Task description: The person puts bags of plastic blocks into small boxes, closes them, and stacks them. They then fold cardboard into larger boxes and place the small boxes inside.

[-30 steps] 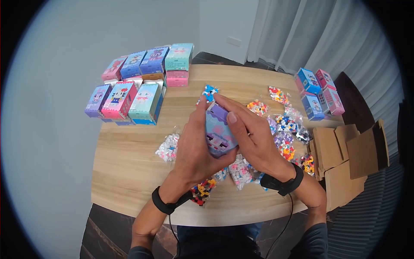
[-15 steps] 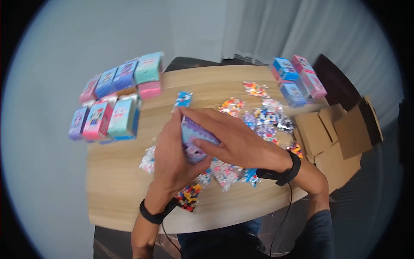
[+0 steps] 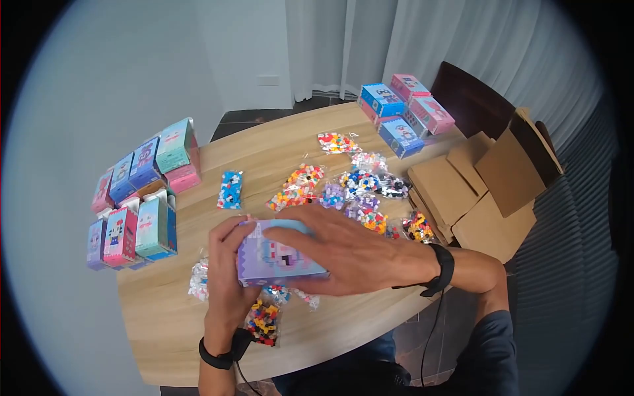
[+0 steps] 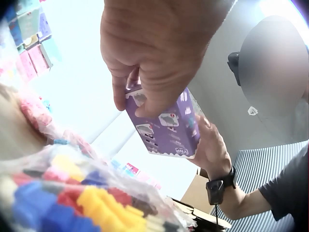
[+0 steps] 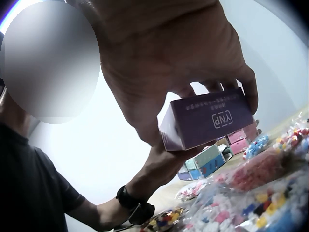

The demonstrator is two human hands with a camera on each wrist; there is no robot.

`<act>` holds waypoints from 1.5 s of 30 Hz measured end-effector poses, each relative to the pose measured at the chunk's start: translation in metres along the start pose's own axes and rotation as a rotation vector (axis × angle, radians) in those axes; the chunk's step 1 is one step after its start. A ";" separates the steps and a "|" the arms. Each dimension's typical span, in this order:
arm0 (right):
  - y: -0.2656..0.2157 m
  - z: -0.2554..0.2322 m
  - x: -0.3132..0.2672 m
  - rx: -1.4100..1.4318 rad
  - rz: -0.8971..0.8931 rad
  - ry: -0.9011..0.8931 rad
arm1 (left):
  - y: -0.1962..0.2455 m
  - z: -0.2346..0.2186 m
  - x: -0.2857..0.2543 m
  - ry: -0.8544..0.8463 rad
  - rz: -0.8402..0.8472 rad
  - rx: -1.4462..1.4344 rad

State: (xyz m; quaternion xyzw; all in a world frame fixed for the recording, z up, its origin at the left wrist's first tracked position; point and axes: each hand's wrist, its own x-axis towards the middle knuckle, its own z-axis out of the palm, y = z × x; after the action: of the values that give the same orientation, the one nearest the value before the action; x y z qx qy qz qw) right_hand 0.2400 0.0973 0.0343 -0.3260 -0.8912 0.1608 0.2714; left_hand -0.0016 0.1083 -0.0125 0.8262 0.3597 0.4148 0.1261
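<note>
A small purple and light-blue cardboard box [image 3: 284,261] with a pixel-style character on its face lies sideways between both hands, above the table. My left hand [image 3: 228,277] grips its left end, thumb and fingers round the edge. From the other side my right hand [image 3: 360,257] holds it, with fingers across its upper face and the thumb below. In the left wrist view, the printed purple side of the box [image 4: 169,128] faces the camera. The right wrist view shows the narrow end of the box [image 5: 212,121], with white lettering. Bags of colourful building bricks [image 3: 264,322] lie underneath and around the hands.
Stacked character boxes [image 3: 155,228] stand at the table's left side, and more boxes [image 3: 403,136] at the back right. An open brown carton [image 3: 456,198] sits at the right edge. Several brick bags [image 3: 360,181] cover the middle, and a blue one [image 3: 230,189] lies apart.
The box has turned from slanting upright to lying sideways, with both hands still holding it. My right hand has shifted over it. The head view has swung right, so the table appears rotated.
</note>
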 end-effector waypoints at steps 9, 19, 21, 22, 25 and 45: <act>0.170 -0.074 -0.034 -0.952 0.562 0.422 | -0.007 -0.003 0.001 0.170 -0.162 -0.006; 0.262 -0.094 -0.075 -1.013 0.926 -0.015 | -0.013 -0.020 0.002 0.139 -0.224 0.033; 0.269 -0.096 -0.075 -1.082 0.868 0.028 | -0.024 -0.031 0.004 0.138 -0.210 0.169; 0.262 -0.095 -0.069 -1.073 0.844 0.027 | -0.029 -0.039 0.006 0.140 -0.225 0.340; 0.213 -0.095 -0.054 -1.024 0.856 0.013 | -0.066 -0.066 0.010 0.169 -0.225 0.696; -0.022 -0.029 -0.009 -0.246 0.124 0.086 | -0.097 -0.044 -0.005 -0.116 -0.489 0.767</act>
State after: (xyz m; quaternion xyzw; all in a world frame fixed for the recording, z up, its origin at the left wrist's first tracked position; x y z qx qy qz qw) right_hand 0.2517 0.0789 0.0641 -0.4179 -0.8699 0.0527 0.2567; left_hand -0.0854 0.1692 -0.0373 0.7261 0.6639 0.1627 -0.0746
